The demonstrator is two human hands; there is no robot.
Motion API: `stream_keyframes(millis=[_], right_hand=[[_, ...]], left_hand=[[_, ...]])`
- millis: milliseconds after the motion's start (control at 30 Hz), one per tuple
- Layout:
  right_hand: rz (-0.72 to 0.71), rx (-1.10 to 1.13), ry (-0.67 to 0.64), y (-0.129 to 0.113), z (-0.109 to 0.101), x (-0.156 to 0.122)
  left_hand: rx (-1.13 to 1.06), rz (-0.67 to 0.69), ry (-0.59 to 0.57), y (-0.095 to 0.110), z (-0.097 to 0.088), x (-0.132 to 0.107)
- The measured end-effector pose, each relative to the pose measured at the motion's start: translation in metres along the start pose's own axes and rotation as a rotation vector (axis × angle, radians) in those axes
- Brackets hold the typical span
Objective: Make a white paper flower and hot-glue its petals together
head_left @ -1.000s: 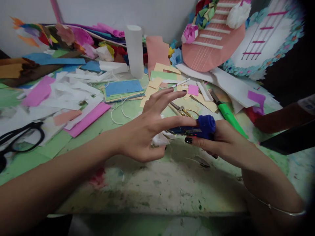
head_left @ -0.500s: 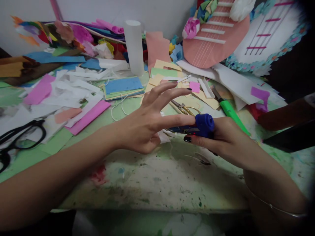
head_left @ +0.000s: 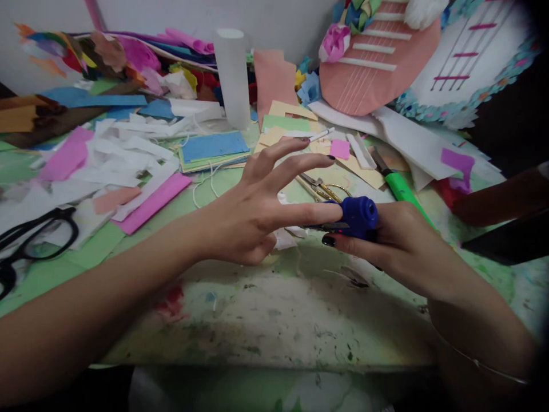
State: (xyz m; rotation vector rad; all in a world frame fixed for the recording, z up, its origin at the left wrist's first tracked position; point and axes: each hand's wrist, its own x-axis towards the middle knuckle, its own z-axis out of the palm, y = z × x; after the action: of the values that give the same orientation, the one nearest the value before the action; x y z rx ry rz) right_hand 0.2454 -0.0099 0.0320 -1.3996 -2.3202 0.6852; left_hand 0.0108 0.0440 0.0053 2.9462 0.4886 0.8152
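My right hand [head_left: 394, 243] is wrapped round a blue glue tube [head_left: 354, 217] with a round blue cap, held just above the paint-stained green table [head_left: 278, 320]. My left hand [head_left: 261, 203] hovers beside it with its fingers spread apart; its forefinger tip touches the tube near the cap. A crumpled scrap of white paper [head_left: 285, 236] lies under the left palm. A bracelet sits on my right wrist.
Small gold-handled scissors [head_left: 321, 187] and a green marker [head_left: 401, 191] lie just behind the hands. Black scissors [head_left: 30, 243] rest at the left edge. Paper scraps, a stack of coloured sheets [head_left: 212, 150], a white roll [head_left: 232, 77] and paper crafts crowd the back.
The view has tilted slightly. My left fingers have lifted and spread a little wider while the forefinger stays on the tube; my right hand keeps its hold.
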Motion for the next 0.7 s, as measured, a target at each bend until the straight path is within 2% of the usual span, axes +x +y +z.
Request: stream_keyframes(millis=[367,700], right_hand=[[-0.023,-0.029,0.024,0.0023,0.0015,0.0006],[0.034,-0.035,0.000,0.0029,0.0005,-0.0021]], left_hand=[[0.010,-0.010,-0.009,-0.0032,0.0023,-0.0016],[-0.024,-0.030,-0.019,-0.0034,0.0006,-0.0023]])
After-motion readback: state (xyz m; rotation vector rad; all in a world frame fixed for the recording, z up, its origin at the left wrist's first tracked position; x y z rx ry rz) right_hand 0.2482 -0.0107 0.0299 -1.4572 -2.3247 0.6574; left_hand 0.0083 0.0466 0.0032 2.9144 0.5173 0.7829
